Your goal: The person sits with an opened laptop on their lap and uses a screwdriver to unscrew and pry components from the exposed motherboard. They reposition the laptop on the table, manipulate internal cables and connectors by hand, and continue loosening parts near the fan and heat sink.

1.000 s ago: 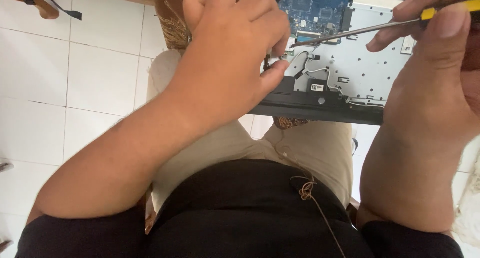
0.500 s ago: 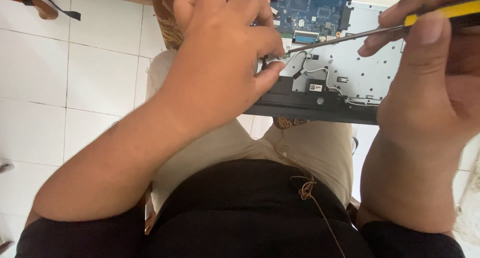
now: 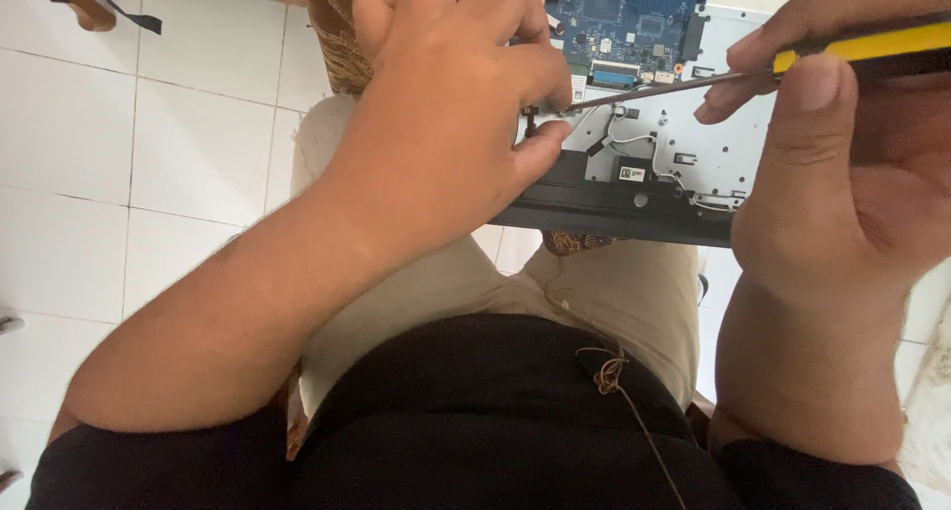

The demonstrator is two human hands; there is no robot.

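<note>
Head view: right hand (image 3: 842,173) fingers pinching screwdriver (image 3: 733,69); left hand (image 3: 456,114) fingers pressed on laptop (image 3: 674,163)

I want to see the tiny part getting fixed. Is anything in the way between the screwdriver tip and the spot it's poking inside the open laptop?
Nothing visible blocks it. The screwdriver, held in the right hand, runs clear over the open laptop to its tip, beside the left hand fingertips. Those fingers hide the exact spot.
</note>
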